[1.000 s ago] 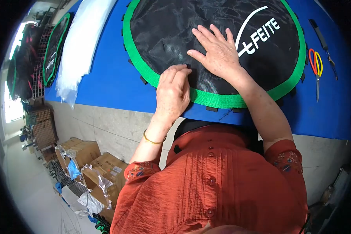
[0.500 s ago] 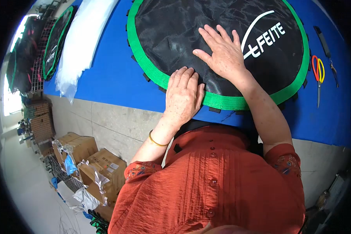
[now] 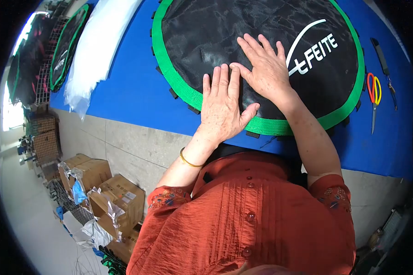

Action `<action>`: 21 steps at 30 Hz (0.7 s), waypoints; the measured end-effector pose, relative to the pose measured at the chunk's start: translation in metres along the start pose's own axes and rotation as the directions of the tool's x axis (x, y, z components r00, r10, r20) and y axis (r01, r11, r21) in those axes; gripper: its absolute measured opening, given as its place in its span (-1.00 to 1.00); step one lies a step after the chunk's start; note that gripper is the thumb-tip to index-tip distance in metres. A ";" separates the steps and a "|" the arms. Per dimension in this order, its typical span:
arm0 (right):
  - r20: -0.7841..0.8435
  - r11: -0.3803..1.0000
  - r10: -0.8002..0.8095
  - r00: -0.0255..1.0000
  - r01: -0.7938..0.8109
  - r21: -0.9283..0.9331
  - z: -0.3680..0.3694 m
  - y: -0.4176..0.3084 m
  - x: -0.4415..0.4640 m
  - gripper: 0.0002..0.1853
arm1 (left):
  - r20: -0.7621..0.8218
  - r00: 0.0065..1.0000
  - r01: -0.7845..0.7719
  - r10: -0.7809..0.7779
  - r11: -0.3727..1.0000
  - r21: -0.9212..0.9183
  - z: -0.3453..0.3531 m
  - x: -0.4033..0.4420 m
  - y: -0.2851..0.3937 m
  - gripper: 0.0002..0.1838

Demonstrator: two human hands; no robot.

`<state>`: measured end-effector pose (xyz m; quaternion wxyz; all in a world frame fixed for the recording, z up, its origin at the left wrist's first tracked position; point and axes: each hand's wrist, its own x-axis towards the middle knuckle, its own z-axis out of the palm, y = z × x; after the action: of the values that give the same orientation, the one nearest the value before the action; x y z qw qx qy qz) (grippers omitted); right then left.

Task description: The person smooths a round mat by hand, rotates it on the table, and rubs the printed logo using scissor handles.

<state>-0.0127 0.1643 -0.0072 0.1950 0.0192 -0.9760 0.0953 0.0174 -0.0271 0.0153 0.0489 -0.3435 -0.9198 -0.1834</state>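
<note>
A round black mesh mat (image 3: 202, 36) with a green webbing border and white "FEITE" lettering lies flat on the blue table (image 3: 124, 87). Short black tabs stick out around its rim. My left hand (image 3: 222, 103) rests palm down across the near green border, fingers stretched onto the black mesh and thumb out to the side. Just right of it, my right hand (image 3: 267, 71) lies flat on the mesh beside the lettering, fingers spread. The right thumb is close to the left fingertips; whether they touch I cannot tell. Neither hand holds anything.
Scissors (image 3: 374, 94) with one red and one yellow handle lie right of the mat, near a black tool (image 3: 381, 57). Clear plastic sheeting (image 3: 98, 50) covers the table's left part. Another green-edged mat (image 3: 68, 50) stands at far left. Cardboard boxes (image 3: 121, 195) sit on the floor.
My left hand has opened from curled over the green edge to flat, with fingers reaching further onto the mesh. My right hand stays flat on the mat. The view has shifted slightly.
</note>
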 end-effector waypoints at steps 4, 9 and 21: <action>0.000 1.000 0.001 1.000 -0.001 0.001 0.001 0.001 -0.001 -0.29 | 0.020 1.000 -0.013 0.012 0.999 0.044 0.005 -0.001 -0.003 0.18; -0.016 0.998 -0.049 0.999 0.049 0.036 0.001 0.012 -0.001 -0.40 | 0.027 0.999 -0.039 0.037 0.997 0.072 0.003 -0.002 -0.001 -0.04; 0.011 0.987 -0.060 0.998 0.058 0.149 0.005 0.059 0.004 -0.30 | 0.056 0.993 -0.111 0.106 0.989 0.094 0.001 -0.003 -0.002 -0.35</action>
<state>-0.0229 0.2209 -0.0204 0.1883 0.0634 -0.9666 0.1617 0.0182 -0.0298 0.0135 0.0518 -0.3947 -0.9085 -0.1269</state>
